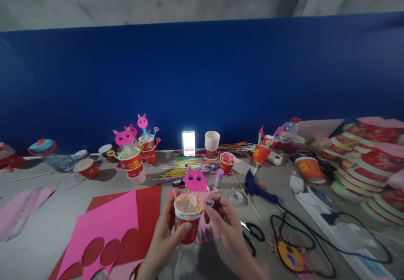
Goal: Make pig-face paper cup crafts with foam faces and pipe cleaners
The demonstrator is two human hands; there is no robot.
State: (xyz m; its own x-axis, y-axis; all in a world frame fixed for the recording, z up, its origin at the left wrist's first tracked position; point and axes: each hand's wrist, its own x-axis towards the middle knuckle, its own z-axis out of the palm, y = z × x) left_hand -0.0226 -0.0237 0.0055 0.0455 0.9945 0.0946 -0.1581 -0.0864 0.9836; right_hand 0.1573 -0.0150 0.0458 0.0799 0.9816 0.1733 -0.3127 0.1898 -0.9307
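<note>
My left hand (pixel 168 229) is wrapped round a red paper cup (pixel 187 232), which stands nearly upright in front of me. Above its rim rises a pink paper animal face (pixel 195 180) with ears and dark eyes, on orange pipe-cleaner limbs. Between the fingertips of my right hand (pixel 222 217) is a small pink paper cutout (pixel 208 203) with a blue mark, close to the end of an orange limb at the cup's right side. Behind the cup lies a light pink sheet (pixel 208 234) with dark leaf-shaped marks.
Pink card (pixel 105 217) with round holes lies on red card (pixel 150 212) at left. Finished cup figures (pixel 131 158) stand behind it. To the right are scissors (pixel 252 231), a blue glue gun (pixel 257 187), its looping cable, a power strip (pixel 328 225) and stacked cups (pixel 372 158).
</note>
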